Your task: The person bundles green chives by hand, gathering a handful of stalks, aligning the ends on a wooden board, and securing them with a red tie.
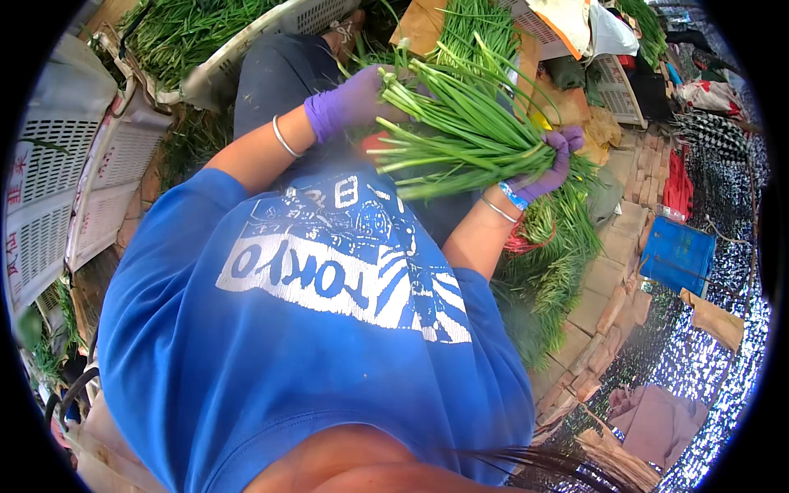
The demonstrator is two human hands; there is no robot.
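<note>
A bunch of green chives (485, 123) spreads between my hands, its pale stem ends to the left. My right hand (559, 163), in a purple glove, closes around the leaves at the right side of the bunch. On the left, my gloved left hand (359, 100) is at the pale stem ends. Its fingers are partly behind the stems and blurred, so their grip does not show. More chives lie in a pile (551, 279) below my right wrist, and another pile (477, 37) is beyond the bunch.
White perforated crates (62, 177) stand at the left; another crate (271, 33) holds greens at the upper left. Brick paving (604, 287) runs along the right. Beyond it are a blue container (678, 253), a red cloth (679, 185) and shiny sheeting (707, 370).
</note>
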